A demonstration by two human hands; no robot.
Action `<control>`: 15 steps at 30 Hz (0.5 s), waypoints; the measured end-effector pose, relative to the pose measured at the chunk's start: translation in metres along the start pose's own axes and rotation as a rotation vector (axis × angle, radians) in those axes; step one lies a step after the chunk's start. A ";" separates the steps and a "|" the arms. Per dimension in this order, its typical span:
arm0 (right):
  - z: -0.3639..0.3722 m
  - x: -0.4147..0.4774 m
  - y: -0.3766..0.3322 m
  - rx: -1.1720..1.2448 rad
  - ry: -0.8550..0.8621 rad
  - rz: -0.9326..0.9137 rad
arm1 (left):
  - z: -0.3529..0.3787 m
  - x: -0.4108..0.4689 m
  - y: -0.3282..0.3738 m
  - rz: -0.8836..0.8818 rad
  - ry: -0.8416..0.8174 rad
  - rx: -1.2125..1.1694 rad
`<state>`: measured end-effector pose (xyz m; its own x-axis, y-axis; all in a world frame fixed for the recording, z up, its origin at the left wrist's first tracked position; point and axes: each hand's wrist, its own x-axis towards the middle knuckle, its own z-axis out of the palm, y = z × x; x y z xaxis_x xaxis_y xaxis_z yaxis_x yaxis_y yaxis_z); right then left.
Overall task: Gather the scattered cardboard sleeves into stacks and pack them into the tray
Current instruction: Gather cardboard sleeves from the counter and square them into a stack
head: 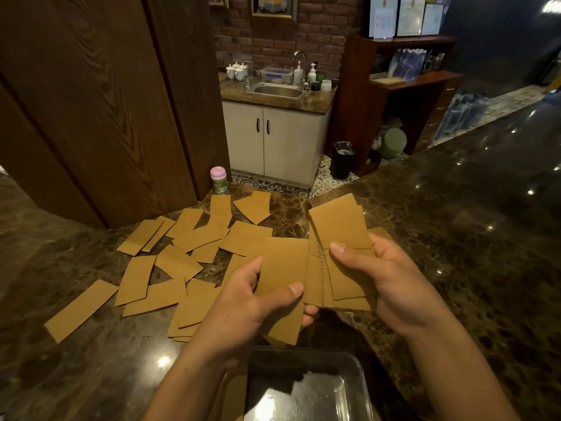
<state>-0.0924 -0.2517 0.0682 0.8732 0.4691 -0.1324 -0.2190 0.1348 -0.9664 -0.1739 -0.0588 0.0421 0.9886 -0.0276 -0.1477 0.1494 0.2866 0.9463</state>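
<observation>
Several flat brown cardboard sleeves (170, 265) lie scattered and overlapping on the dark marble counter (455, 238), left of centre. My left hand (243, 308) grips one sleeve (283, 268) upright, thumb on its face. My right hand (391, 284) holds a fanned stack of sleeves (340, 229), its thumb pressed on top. The two bundles touch edge to edge above the counter. A clear plastic tray (306, 387) sits right below my hands at the near edge. A few sleeves appear to lie in its left part, partly hidden by my left forearm.
A small jar with a pink lid (219, 180) stands at the counter's far edge behind the sleeves. A wooden panel wall (91, 101) rises at the left. Beyond the counter are a sink cabinet (276, 141), a black bin (342, 159) and shelves.
</observation>
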 end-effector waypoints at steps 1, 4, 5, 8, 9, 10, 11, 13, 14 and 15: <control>0.000 0.000 0.001 0.007 0.015 -0.003 | 0.001 0.001 -0.001 0.020 0.027 0.011; -0.001 -0.001 0.005 0.016 0.045 0.001 | 0.002 0.002 -0.003 0.042 0.060 0.054; -0.001 -0.002 0.005 0.020 0.047 0.012 | 0.002 0.002 -0.004 0.046 0.073 0.077; -0.001 -0.004 0.005 0.028 0.048 0.040 | 0.004 0.003 -0.008 0.067 0.170 0.134; 0.001 -0.005 0.005 0.026 0.051 0.042 | 0.006 0.004 -0.008 0.072 0.201 0.141; 0.003 -0.005 0.005 0.024 0.051 0.039 | 0.008 0.005 -0.009 0.079 0.217 0.157; 0.006 -0.006 0.006 0.022 0.048 0.031 | 0.010 0.007 -0.009 0.091 0.231 0.186; 0.010 -0.007 0.007 0.020 0.053 0.009 | 0.015 0.008 -0.007 0.078 0.251 0.244; 0.012 -0.007 0.009 0.032 0.063 0.005 | 0.016 0.008 -0.007 0.059 0.239 0.257; 0.013 -0.007 0.010 0.054 0.064 0.006 | 0.017 0.009 -0.007 0.037 0.201 0.260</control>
<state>-0.1067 -0.2421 0.0629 0.8973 0.4139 -0.1535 -0.2459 0.1799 -0.9524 -0.1660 -0.0773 0.0394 0.9744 0.1753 -0.1408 0.1378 0.0293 0.9900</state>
